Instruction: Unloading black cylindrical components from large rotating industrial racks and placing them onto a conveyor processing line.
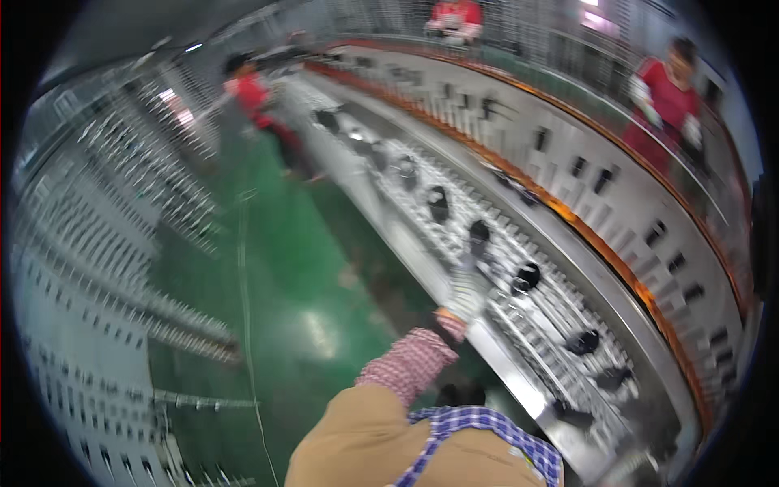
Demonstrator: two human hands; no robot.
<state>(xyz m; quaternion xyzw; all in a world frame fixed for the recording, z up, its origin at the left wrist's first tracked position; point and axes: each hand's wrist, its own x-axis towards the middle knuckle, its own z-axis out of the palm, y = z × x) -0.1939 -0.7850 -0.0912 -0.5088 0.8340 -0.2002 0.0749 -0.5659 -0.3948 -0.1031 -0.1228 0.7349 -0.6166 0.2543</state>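
My left hand (466, 294), in a pale glove below a pink checked sleeve, reaches over the near edge of a long metal line (422, 258). Its fingers are smeared by motion, so any grip is hidden. Just beyond it, a round black part (479, 231) sits on the line. Another black part with a shiny ring (526, 277) lies to its right. At the lower right edge, a blurred pale shape looks like my right hand (637, 469) in a glove; its fingers cannot be made out.
Behind the metal line runs a white conveyor belt (560, 154) with orange edges, bearing black and grey parts. One person in red (669, 101) stands across it, another (454, 20) farther off. A third person (256, 97) stands on the green floor (296, 260). Racks (105, 284) fill the left.
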